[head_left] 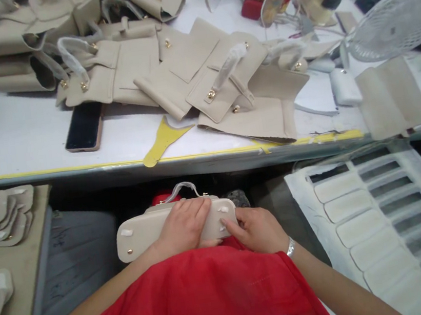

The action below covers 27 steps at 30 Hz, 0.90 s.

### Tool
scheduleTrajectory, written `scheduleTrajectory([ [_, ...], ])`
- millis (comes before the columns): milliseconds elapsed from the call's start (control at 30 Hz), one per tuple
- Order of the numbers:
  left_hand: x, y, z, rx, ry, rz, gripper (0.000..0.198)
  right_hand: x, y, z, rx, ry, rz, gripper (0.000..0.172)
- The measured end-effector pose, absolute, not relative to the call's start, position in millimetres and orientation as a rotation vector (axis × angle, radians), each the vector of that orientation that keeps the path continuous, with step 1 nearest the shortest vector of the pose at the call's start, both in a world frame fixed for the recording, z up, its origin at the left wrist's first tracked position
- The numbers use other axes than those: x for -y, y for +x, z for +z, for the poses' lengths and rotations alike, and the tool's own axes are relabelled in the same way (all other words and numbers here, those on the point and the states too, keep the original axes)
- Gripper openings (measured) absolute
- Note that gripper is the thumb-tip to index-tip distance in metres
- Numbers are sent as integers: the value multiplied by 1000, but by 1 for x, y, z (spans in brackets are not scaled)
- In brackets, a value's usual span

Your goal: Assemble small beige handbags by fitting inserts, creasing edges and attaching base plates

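Bag [143, 234] is held in the lap, below the bench [17, 136] edge, base turned up. Studs and white tabs are seen on the base. The long axis is laid left-right across the body, with the left end slightly lower. Left hand [184, 225] is spread flat on the base, right of its middle, fingers extended away from the body and not closed round it. Right hand [258, 230] is set at the right end, with one digit touching the base; whether a grip is made there cannot be told. The hands are close but apart. The bag's left end is left free, nearer the left hand. Wrapped handle [183, 187] is seen on the far side.
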<state>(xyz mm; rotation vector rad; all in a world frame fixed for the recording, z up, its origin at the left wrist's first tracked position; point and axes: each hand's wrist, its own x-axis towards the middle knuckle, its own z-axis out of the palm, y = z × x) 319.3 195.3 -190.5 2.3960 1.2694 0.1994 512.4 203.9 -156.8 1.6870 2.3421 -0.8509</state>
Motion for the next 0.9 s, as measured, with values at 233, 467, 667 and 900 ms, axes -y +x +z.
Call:
scheduleTrajectory([
  [233,-193,315,-191,-1284,2405,203,76,-206,527,-155,-2317,1815,-1104,39],
  [467,-188,318,-189,-1315,2408,245,77,-199,533,-164,-2324,1917,-1302,32],
  [667,-189,319,-184,-1301,2438,226,79,-198,533,-165,-2341,1918,-1280,32],
  [900,-195,331,-184,-1274,2460,181,80,-202,535,-167,-2340,1891,-1291,32],
])
